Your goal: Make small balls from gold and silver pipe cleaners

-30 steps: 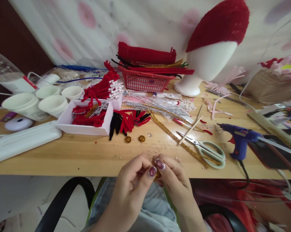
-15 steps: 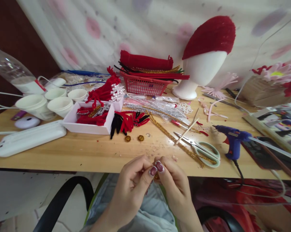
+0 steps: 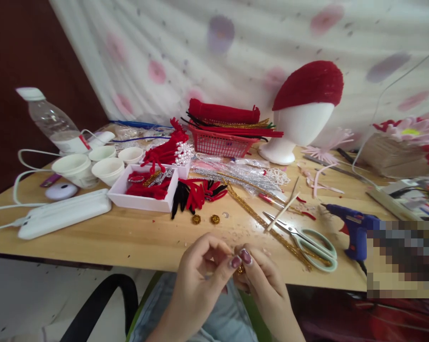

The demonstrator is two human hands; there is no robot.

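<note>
My left hand (image 3: 205,280) and my right hand (image 3: 266,280) meet at the table's front edge, thumbs and fingertips pinched together. Between them shows a small gold tinsel coil (image 3: 240,269), mostly hidden by the fingers. Two similar gold coils, a left one (image 3: 196,219) and a right one (image 3: 215,219), lie on the wood beyond my hands. Long gold tinsel stems (image 3: 250,209) stretch diagonally to the right, passing under a pair of scissors (image 3: 307,244) with pale green handles. A thin wooden stick (image 3: 283,212) rests across the scissor blades.
A blue glue gun (image 3: 357,225) lies at right. Left are a white power strip (image 3: 67,216), paper cups (image 3: 107,170) and a white box (image 3: 139,202) of red pieces. Behind stand a red basket (image 3: 221,144) of stems and a foam head (image 3: 300,126) with a red cap.
The view has tilted up and shifted left, so the table things appear lower and further right. Both hands stay pinched together at the gold coil, of which a little more shows.
</note>
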